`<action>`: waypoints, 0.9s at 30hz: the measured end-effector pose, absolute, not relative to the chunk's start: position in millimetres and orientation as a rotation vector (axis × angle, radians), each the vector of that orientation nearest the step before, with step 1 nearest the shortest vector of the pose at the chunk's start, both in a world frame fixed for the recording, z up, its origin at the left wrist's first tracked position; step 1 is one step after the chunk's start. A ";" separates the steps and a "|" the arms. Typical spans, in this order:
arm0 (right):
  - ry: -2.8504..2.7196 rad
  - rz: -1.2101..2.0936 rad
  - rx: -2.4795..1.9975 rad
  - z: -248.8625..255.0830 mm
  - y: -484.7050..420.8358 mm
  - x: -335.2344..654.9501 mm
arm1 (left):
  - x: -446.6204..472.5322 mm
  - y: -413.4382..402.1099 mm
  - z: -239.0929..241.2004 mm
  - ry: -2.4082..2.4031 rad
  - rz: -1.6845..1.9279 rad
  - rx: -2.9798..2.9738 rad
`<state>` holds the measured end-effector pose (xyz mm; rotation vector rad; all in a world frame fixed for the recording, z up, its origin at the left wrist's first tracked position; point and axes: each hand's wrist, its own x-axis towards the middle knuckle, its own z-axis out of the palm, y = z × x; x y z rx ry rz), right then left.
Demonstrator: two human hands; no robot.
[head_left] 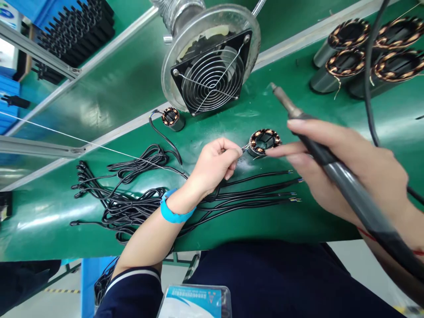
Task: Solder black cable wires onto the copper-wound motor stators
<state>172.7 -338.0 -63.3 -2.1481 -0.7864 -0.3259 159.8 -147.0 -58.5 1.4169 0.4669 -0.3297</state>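
Observation:
Between the fingertips of my left hand is the stripped end of a black cable, close against the side of a motor stator with copper windings around its rim. My right hand is wrapped around a soldering iron, its metal tip pointing up and left, clear of the stator. One finger of that hand reaches to the stator's right edge and seems to touch it. Beneath my left wrist, several black cables lie with bare coloured wire ends toward the right.
An extractor fan on a flexible duct stands behind the stator. A smaller stator with a cable sits left of it. Several larger stators occupy the back right. Coiled cables cover the left bench; the iron's cord hangs at right.

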 end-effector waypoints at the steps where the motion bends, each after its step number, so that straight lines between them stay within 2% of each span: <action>1: -0.800 -0.298 -2.158 -61.3 -336.0 177.1 | 159.8 -147.2 -58.5 0.465 -0.329 1.417; 8: -0.857 -0.205 -2.169 -75.6 -320.8 188.2 | 160.6 -146.4 -57.4 0.474 -0.343 1.405; 16: -0.750 -0.414 -2.166 -73.5 -318.1 177.1 | 159.2 -145.3 -57.8 0.462 -0.366 1.394; 21: -0.829 -0.586 -1.971 -78.8 -335.4 166.8 | 157.9 -145.7 -62.1 0.453 -0.378 1.396; 27: -0.827 -0.589 -1.840 -93.9 -347.8 158.9 | 157.7 -146.7 -60.8 0.459 -0.363 1.406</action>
